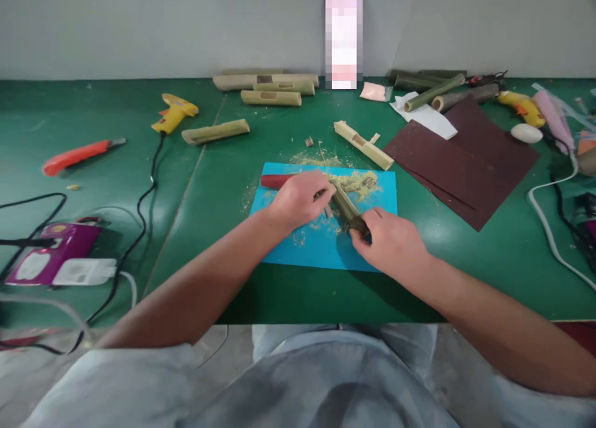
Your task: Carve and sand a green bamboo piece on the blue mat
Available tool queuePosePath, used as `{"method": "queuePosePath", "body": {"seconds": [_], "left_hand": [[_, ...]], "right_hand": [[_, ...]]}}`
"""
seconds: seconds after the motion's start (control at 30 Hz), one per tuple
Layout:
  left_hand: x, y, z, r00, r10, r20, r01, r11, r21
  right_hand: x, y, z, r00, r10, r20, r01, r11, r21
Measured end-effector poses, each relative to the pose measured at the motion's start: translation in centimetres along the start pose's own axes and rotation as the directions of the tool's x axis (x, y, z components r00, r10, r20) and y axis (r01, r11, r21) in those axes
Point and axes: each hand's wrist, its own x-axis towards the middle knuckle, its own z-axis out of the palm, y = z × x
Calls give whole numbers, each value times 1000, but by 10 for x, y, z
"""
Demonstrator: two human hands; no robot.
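A: Where is the tube [346,200]?

B: Slanting over the blue sheet [321,253], its far end at the left hand [302,195], its near end in the right hand [393,236].

A: How firm does the hold look?

B: The right fingers are wrapped round the near end, grasping it. The left fingers are curled at the far end; whether they pinch the tube or something small, I can't tell, because the knuckles cover it.

A: So what might go wrong?

B: A slip, I'd say. The tube is round and probably smooth, so if the right grip slackens while the left hand pushes, it could roll or twist.

A: And the red handle [274,181]?

B: It pokes out beside the left hand, and its other end is hidden. If there's a blade under there, a slip could bring fingers onto it.

A: Does the sheet worry you?

B: A bit. It looks thin and lies loose on the green table [218,186], so a hard push might slide it. The shavings [358,184] heaped near the tube's far end could get under the tube and make it skid.

A: Anything beyond that?

B: The notched piece [372,152] lies just past the sheet's far edge, touching or nearly touching the brown sheets [470,167]. A forward lurch could knock it.
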Motion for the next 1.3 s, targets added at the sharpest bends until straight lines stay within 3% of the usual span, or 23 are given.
{"method": "queuePosePath", "body": {"seconds": [0.03, 0.17, 0.3, 0.4, 0.43, 0.57, 0.73, 0.87, 1.0, 1.13, 1.23, 1.3], "left_hand": [[0, 1, 0, 1000, -9, -15, 9, 1000, 5], [0, 4, 0, 988, 74, 136, -68, 997, -48], [-1, 7, -2, 999, -43, 0, 43, 999, -17], [-3, 8, -1, 988, 42, 148, -34, 998, -59], [-2, 6, -1, 988, 27, 149, -18, 998, -61], [1, -2, 0, 994, -111, -14, 110, 992, -61], [1, 3, 4, 995, 11, 98, -2, 996, -94], [1, 3, 3, 995, -100, 17, 100, 994, -41], [0, 4, 2, 993, -8, 115, 13, 999, -42], [-1, 4, 0, 996, -88, 23, 88, 996, 7], [-1, 5, 0, 995, -8, 96, 10, 1000, -19], [-2, 4, 0, 996, -8, 89, 11, 999, -37]], "right_hand": [[0, 0, 0, 1000, 5, 0, -5, 1000, 2], [2, -1, 0, 1000, -5, 25, 5, 1000, 5], [3, -1, 0, 1000, -7, 17, 8, 1000, -11], [2, -1, 0, 999, -25, 34, 25, 1000, -8], [2, -1, 0, 999, -27, 34, 27, 1000, -9], [1, 0, -3, 999, -7, 36, 7, 1000, -16], [1, -2, -4, 998, -10, 54, 10, 1000, -1], [0, -3, -3, 999, -16, 43, 16, 1000, -2], [0, -3, -2, 998, -18, 57, 18, 1000, 8], [-1, -3, -2, 999, -2, 45, 2, 1000, 3], [-1, -4, -2, 998, 0, 61, -1, 1000, 6], [-1, -4, -2, 998, -4, 65, 3, 1000, 8]]}}
